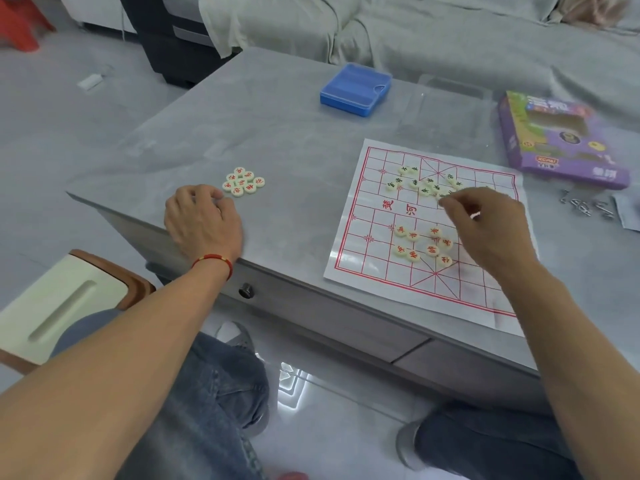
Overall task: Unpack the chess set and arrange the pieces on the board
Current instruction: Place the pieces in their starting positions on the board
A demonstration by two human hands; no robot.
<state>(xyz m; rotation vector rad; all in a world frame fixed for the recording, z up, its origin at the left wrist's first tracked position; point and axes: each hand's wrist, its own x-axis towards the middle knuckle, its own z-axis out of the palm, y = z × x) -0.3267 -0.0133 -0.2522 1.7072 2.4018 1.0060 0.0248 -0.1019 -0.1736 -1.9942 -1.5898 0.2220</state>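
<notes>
Partly done: white paper board with red grid [388, 216] spread on grey table [277, 133], green-lettered discs [424, 183] and red-lettered discs [424, 244] heaped unsorted. Red-lettered cluster [243, 181] off-board. Left hand [202, 220] curled, grip unclear; right hand [485, 223] fingertips pinching, contents hidden.

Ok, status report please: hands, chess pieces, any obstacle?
Left hand curled on table, beside red pile. Right hand over board; grip unclear. Pieces unarranged.

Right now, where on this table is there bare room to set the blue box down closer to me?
Bare table lies between the loose red pieces and the board, below the blue box. Crowded: the board's centre and the right edge by the purple box.
</notes>
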